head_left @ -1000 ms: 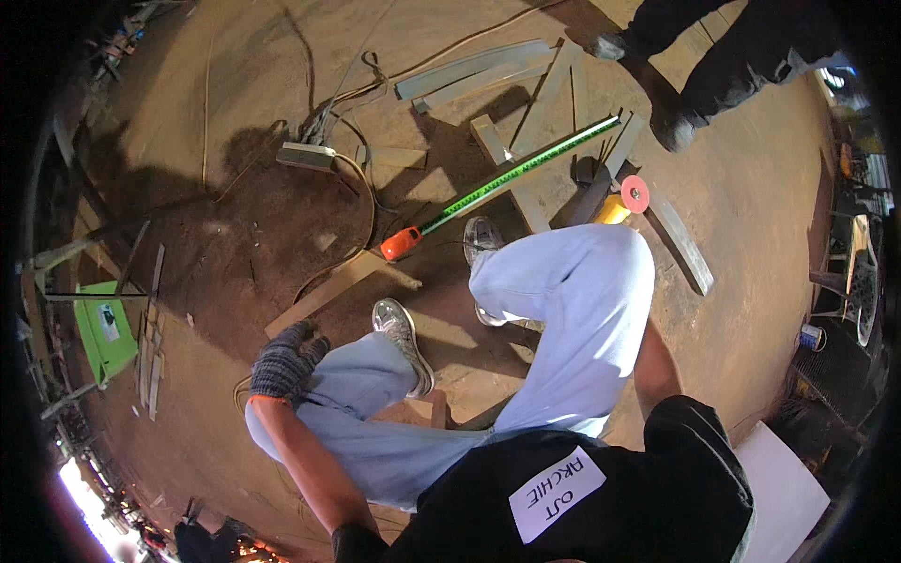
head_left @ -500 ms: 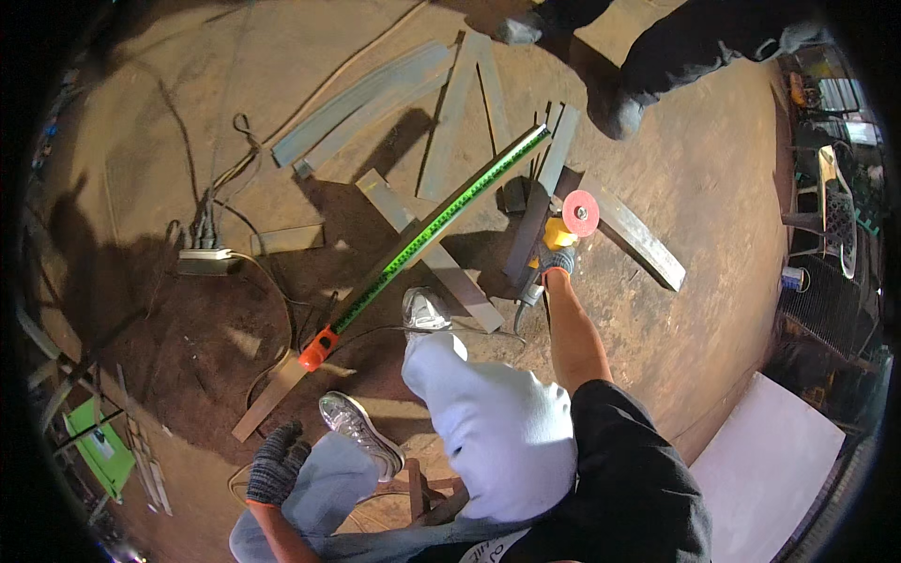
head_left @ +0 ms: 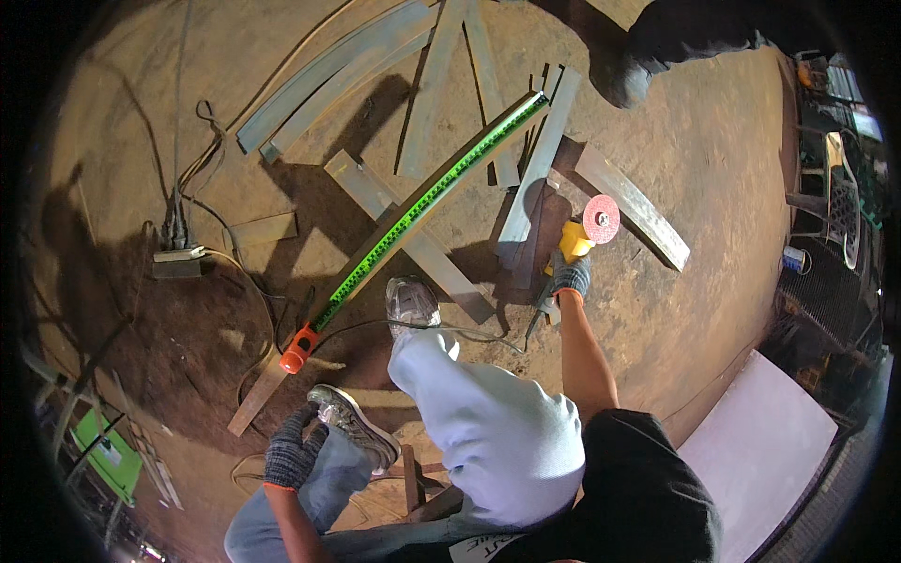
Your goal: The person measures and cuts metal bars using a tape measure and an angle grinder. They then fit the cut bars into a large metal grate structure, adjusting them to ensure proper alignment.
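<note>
My right hand (head_left: 571,274), in a grey knit glove, is wrapped round the body of a yellow angle grinder (head_left: 574,242). Its round pink-red disc (head_left: 602,219) faces up, right of the dark steel pieces. My left hand (head_left: 294,448), gloved the same way, hovers empty by my left knee with its fingers apart and slightly curled. Ahead of it lies an orange tape measure (head_left: 299,349). Its green blade (head_left: 422,208) is drawn out along a long flat metal bar (head_left: 256,402) that runs diagonally away to the upper right.
A flat bar (head_left: 446,277) crosses under the long one. More steel strips (head_left: 328,80) lie beyond, and a thick bar (head_left: 638,206) lies right of the grinder. A power strip (head_left: 178,261) with cables sits left. Another person's leg (head_left: 694,42) is at the top; a white panel (head_left: 760,450) lies lower right.
My right hand has carried the grinder slightly to the right, away from the steel pieces. My left hand has risen a little and come rightward. The whole view has shifted.
</note>
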The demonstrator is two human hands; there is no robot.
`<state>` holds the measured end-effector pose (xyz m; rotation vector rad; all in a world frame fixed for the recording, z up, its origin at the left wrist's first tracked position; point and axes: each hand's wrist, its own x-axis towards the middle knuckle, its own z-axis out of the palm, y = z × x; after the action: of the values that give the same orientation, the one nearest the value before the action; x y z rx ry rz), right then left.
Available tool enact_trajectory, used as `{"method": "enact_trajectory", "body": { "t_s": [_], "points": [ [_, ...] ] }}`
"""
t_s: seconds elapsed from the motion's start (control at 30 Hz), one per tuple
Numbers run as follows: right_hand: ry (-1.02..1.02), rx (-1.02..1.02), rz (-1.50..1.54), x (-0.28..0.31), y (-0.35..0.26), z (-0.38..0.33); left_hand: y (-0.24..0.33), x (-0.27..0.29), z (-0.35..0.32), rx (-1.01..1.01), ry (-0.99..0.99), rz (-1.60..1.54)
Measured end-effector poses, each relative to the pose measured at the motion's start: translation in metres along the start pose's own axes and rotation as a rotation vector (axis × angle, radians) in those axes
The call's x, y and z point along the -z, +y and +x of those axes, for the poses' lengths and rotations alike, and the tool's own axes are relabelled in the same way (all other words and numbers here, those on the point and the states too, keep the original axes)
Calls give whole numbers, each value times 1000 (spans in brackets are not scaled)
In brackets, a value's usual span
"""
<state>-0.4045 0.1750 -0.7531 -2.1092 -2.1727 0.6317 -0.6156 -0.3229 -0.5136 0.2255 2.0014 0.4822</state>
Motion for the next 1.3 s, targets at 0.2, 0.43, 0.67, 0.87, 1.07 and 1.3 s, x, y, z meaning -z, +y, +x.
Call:
{"method": "enact_trajectory", "body": {
  "t_s": [0.2,0.43,0.67,0.87,1.07,1.3],
  "points": [
    [-169,645,-220,19,-86,3,-11,-5,-9,49,1,29],
    [-188,456,100,-53,-92,96,-21,-14,13,-61,176,-54],
    [-86,733,-500,-59,-86,132,-25,-13,59,-63,528,-267],
    [-33,610,-367,-28,-115,106,-20,-11,108,-85,535,-189],
    [-4,1380,-333,33,-190,-26,-26,-17,179,-135,469,305],
    [-1174,822,220,-22,-298,-193,-13,-1,204,-127,71,238]
  ]
}}
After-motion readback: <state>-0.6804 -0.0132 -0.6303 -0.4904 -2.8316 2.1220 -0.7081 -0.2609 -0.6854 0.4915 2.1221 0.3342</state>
